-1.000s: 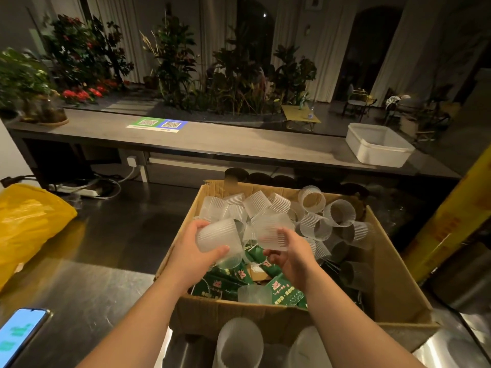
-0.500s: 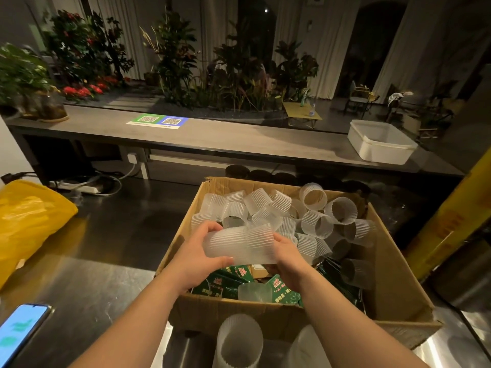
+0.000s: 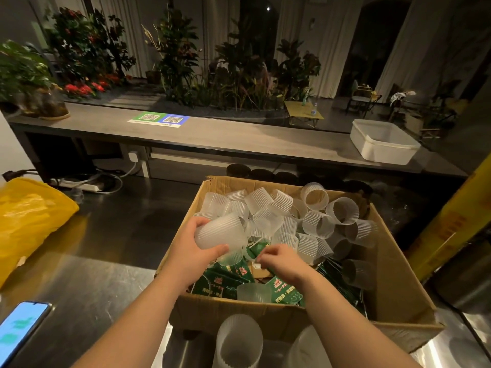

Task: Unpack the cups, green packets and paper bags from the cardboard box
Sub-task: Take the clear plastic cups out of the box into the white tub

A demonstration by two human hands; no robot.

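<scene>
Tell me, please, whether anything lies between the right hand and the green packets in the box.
Nothing visible does: the right hand hangs right over the green packets; the loose cups lie beyond it.

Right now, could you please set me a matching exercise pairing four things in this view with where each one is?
Things:
1. yellow plastic bag
2. phone
3. white tub
4. ribbed plastic cup

Places:
A. gripped by the left hand above the cardboard box
B. on the far counter, right end
C. on the steel worktop, left edge
D. bottom-left corner, screen lit

Pairs: 1-C, 2-D, 3-B, 4-A.
</scene>
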